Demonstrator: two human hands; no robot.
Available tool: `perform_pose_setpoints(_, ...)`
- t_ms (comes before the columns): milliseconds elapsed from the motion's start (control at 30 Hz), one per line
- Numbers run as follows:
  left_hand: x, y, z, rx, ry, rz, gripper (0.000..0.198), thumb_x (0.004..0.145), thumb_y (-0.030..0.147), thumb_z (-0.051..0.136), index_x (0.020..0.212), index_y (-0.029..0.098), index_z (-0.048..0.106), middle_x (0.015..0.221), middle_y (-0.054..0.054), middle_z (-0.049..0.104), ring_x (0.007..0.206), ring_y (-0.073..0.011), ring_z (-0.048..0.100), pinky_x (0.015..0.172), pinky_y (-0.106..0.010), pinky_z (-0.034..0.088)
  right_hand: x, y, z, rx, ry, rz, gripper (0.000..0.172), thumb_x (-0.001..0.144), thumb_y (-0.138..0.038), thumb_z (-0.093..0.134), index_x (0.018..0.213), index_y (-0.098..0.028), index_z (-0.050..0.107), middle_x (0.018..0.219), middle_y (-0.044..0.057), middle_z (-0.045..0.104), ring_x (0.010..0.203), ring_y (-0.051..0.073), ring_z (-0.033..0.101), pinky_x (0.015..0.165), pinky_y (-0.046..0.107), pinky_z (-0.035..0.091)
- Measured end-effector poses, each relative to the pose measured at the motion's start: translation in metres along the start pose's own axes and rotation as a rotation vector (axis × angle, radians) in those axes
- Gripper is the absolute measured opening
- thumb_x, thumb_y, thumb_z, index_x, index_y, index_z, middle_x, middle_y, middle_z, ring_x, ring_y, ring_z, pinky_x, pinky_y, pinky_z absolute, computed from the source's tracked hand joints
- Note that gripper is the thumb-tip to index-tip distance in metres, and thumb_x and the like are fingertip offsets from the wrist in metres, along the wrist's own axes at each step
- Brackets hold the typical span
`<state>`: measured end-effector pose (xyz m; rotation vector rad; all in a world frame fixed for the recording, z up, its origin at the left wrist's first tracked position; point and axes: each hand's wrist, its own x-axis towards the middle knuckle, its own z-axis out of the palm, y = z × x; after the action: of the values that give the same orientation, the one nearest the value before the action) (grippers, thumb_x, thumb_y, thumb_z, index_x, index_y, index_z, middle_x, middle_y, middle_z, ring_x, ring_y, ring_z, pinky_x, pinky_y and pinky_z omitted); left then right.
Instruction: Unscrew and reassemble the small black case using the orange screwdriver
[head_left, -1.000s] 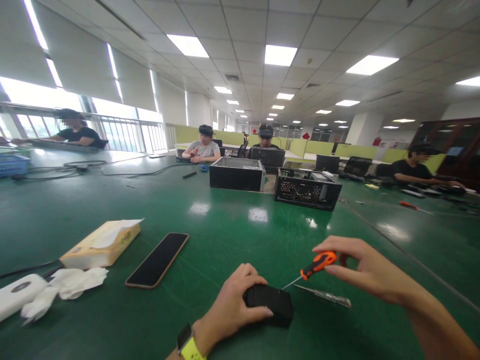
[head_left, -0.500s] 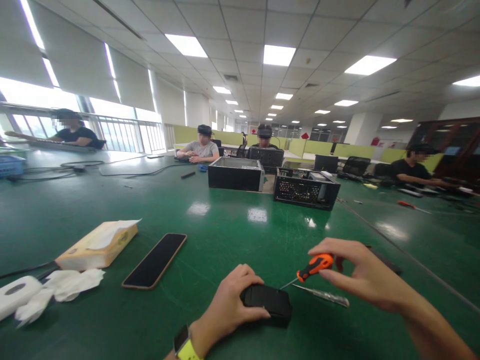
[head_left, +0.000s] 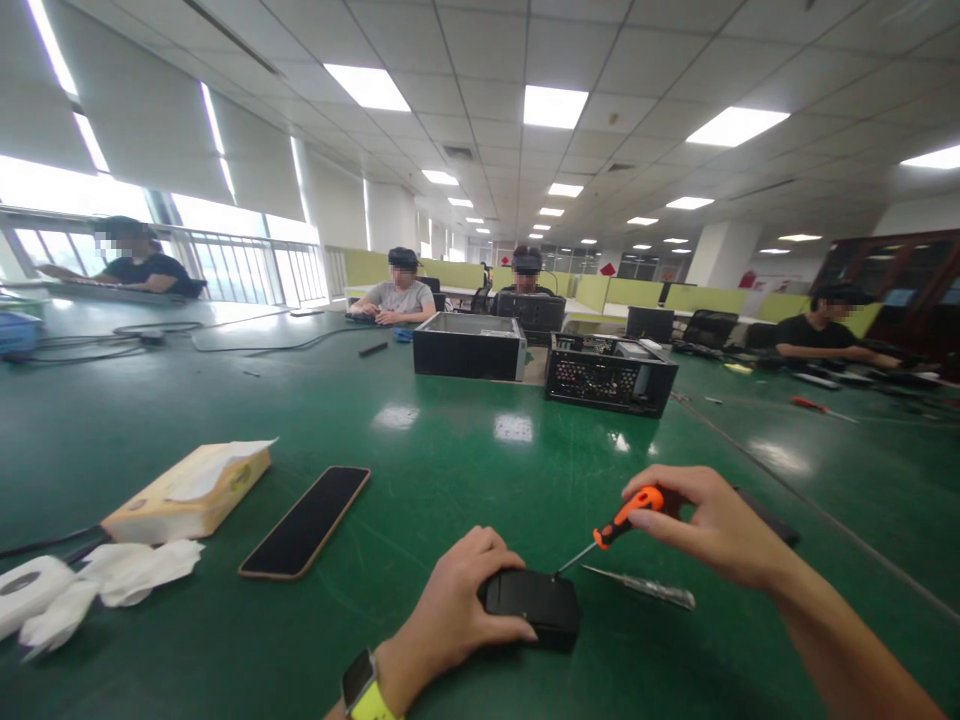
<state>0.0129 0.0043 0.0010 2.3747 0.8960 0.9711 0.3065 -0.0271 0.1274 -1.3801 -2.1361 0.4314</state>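
Note:
My left hand (head_left: 474, 590), with a yellow-banded watch on its wrist, grips the left end of a small black box (head_left: 534, 603) that rests on the green table. In my right hand (head_left: 705, 520) is an orange and black screwdriver (head_left: 628, 514), pinched at the handle between thumb and fingers. Its shaft slants down to the left, and the tip meets the box's upper far edge. What lies under the tip is too small to make out. A second screwdriver with a clear handle (head_left: 652, 590) lies on the table just right of the box.
A phone (head_left: 306, 524) and a tissue pack (head_left: 187, 492) lie to the left, near crumpled tissues (head_left: 139, 572). A dark flat object (head_left: 769, 518) is partly behind my right hand. Two computer cases (head_left: 469, 348) stand farther back. Several people sit around the table.
My right hand has shifted slightly and turned, so the orange screwdriver now stands somewhat steeper against the box. My left hand keeps its grip. The whole view has moved a little.

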Motion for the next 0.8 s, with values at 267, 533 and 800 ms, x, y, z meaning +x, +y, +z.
perform_pose_setpoints(267,0.001,-0.003,-0.001,0.017,-0.003,0.012,0.053,0.065,0.056,0.084,0.102,0.02,0.07,0.093,-0.005,0.061,0.086,-0.0236,0.057,0.073,-0.032,0.046,0.004,-0.012,0.019,0.095,0.019,-0.086,0.018,0.085,-0.035,0.061,0.089,-0.02,0.07,0.081,0.003,0.07,0.073,0.019,0.061,0.063,0.028,0.045)
perform_pose_setpoints(533,-0.001,-0.004,0.001,0.032,-0.015,0.015,0.054,0.065,0.058,0.083,0.102,0.021,0.071,0.092,-0.005,0.061,0.086,-0.0233,0.057,0.073,-0.031,0.045,0.006,-0.014,0.022,0.077,-0.037,-0.078,0.017,0.084,-0.032,0.059,0.088,-0.019,0.07,0.079,0.003,0.068,0.071,0.018,0.059,0.063,0.029,0.044)
perform_pose_setpoints(800,0.0,-0.003,0.0,0.027,-0.024,0.002,0.053,0.066,0.055,0.084,0.102,0.021,0.071,0.092,-0.005,0.061,0.086,-0.0234,0.056,0.073,-0.032,0.044,0.004,-0.019,0.021,0.06,-0.014,-0.104,0.016,0.084,-0.031,0.061,0.087,-0.019,0.07,0.079,0.002,0.069,0.068,0.016,0.059,0.061,0.027,0.043)
